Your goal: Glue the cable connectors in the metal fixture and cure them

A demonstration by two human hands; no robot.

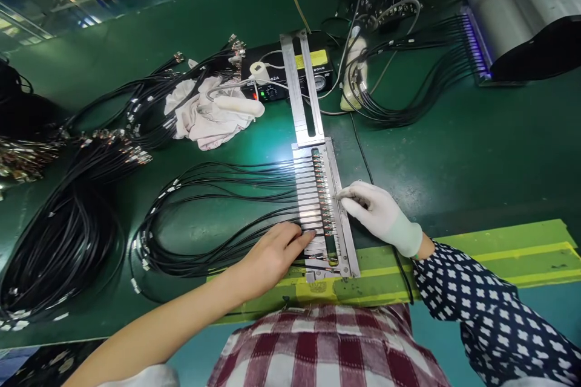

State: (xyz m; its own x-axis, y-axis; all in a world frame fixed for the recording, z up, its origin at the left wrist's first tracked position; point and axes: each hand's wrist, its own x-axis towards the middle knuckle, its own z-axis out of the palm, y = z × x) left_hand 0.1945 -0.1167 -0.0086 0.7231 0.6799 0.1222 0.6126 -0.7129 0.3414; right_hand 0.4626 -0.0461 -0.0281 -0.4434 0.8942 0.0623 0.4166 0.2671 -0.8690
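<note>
A slotted metal fixture lies on the green bench, with a row of black cables running into it from the left, their small metal ends side by side in its slot. My bare left hand rests over the lower cables, fingers bent and thumb tip near the cable ends; whether it grips any cable is hidden. At the fixture's right edge is my right hand in a white glove, thumb and forefinger pinched together on something too small to make out.
Behind the fixture stand a black control box and a crumpled white cloth. Cable bundles lie at the left. A metal machine with cables under purple light is at the back right. Yellow-green tape runs along the front edge.
</note>
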